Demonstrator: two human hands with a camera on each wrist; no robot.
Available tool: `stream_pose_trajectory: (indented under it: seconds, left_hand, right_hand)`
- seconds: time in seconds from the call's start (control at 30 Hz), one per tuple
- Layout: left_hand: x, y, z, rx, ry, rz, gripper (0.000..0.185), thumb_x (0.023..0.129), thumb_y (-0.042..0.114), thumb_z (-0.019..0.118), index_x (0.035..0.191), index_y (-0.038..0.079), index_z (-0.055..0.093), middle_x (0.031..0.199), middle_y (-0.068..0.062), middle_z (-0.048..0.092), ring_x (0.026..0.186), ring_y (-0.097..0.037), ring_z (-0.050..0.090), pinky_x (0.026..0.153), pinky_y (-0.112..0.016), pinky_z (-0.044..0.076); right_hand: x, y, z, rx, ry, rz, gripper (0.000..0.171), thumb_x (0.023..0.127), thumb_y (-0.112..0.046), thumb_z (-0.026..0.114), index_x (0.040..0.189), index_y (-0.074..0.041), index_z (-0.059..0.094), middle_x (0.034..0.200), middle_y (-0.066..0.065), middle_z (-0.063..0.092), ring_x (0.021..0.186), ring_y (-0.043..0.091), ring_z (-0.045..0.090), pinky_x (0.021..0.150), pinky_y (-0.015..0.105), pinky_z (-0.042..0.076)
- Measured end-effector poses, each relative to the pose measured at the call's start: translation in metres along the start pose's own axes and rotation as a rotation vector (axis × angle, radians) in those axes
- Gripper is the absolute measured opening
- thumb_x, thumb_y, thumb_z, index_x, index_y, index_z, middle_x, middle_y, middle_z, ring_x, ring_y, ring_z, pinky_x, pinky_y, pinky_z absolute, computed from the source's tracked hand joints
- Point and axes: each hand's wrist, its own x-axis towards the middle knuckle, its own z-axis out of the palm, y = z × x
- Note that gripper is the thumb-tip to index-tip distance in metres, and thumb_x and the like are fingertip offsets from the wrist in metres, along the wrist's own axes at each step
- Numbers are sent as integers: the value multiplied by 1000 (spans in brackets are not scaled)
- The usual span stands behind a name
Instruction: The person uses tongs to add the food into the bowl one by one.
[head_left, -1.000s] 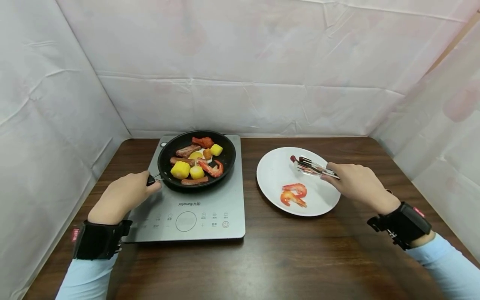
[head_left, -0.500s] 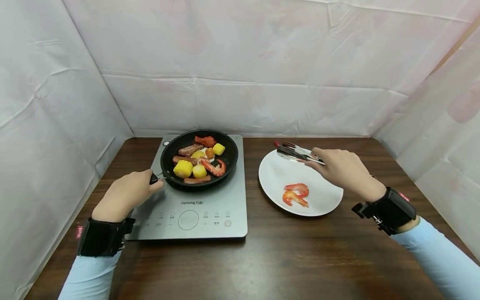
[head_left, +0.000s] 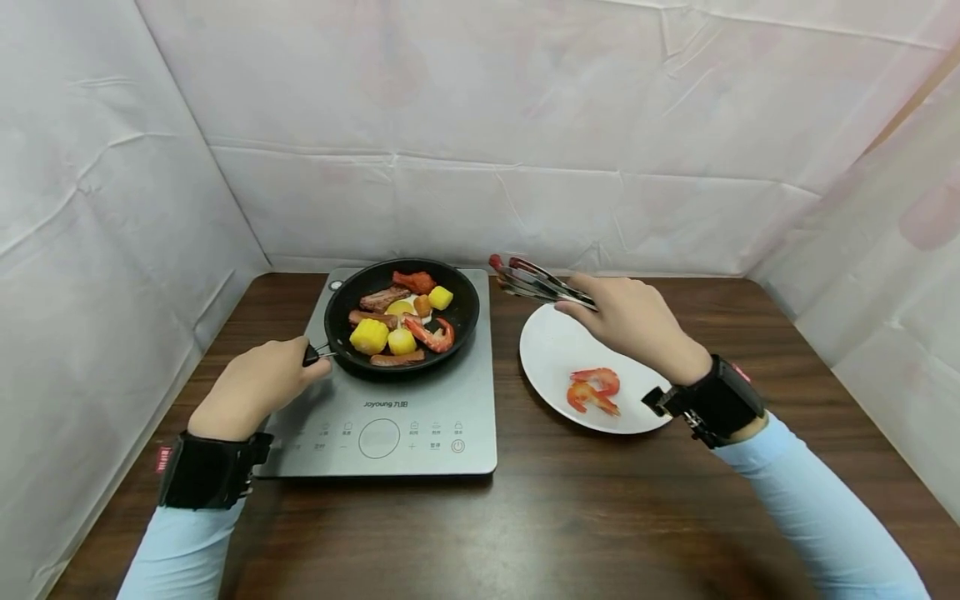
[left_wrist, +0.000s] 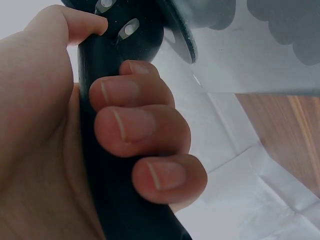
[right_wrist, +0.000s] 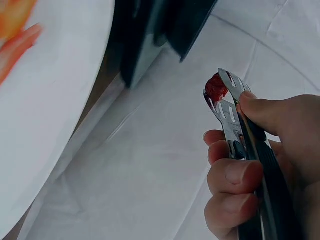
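Observation:
My left hand (head_left: 251, 385) grips the black handle (left_wrist: 107, 185) of a frying pan (head_left: 461, 312), fingers wrapped round it in the left wrist view. The pan sits on a silver induction cooktop (head_left: 442, 383). In it lie corn chunks (head_left: 369, 337), a shrimp (head_left: 431, 335), sausage pieces (head_left: 397, 359), rib-like meat (head_left: 384, 298), a small drumstick (head_left: 414, 282) and a fried egg partly covered. My right hand (head_left: 637, 325) holds metal tongs (head_left: 542, 283) above the plate's far left edge. Their tips pinch a small dark red food piece (right_wrist: 216, 88), its kind unclear.
A white plate (head_left: 540, 354) stands right of the cooktop, with two shrimps (head_left: 594, 390) on it. Both rest on a dark wooden table (head_left: 525, 517). White sheeting (head_left: 480, 208) encloses the back and sides.
My right hand has lifted the tongs and the red piece off the plate and carried them left toward the pan. The left hand keeps its grip on the handle.

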Motion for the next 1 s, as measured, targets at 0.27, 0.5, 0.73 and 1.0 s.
stream_pose_trajectory:
  seconds: [0.27,0.5,0.73,1.0]
  left_hand:
    - [0,1,-2,-5,-22,-10,69,102,44,48,136,-16,50,119,-34,65,86,-33,66,77,-55,54]
    - [0,1,-2,-3,-22,-13,69,102,44,49,137,-16,49,120,-35,64,86,-32,65,78,-55,54]
    - [0,3,-2,-9,-25,-4,69,102,43,49,136,-17,50,108,-28,68,80,-29,64,73,-52,54]
    - [1,4,-2,-4,-24,-8,70,102,44,48,137,-16,49,111,-30,68,82,-31,65,74,-53,54]
  right_hand:
    - [35,-34,11,51,-44,-56,31,99,-46,62,109,-18,66,84,3,70,71,25,65,58,43,49]
    - [63,-61,20,58,-131,-89,42,102,-47,56,126,-13,65,94,6,74,79,27,69,60,43,51]
    - [81,-85,33,47,-177,-95,41,103,-47,55,122,-13,66,91,4,71,77,23,67,62,39,50]
    - [88,-97,50,12,-187,-116,34,103,-46,56,110,-15,66,75,1,62,69,19,62,55,33,44]
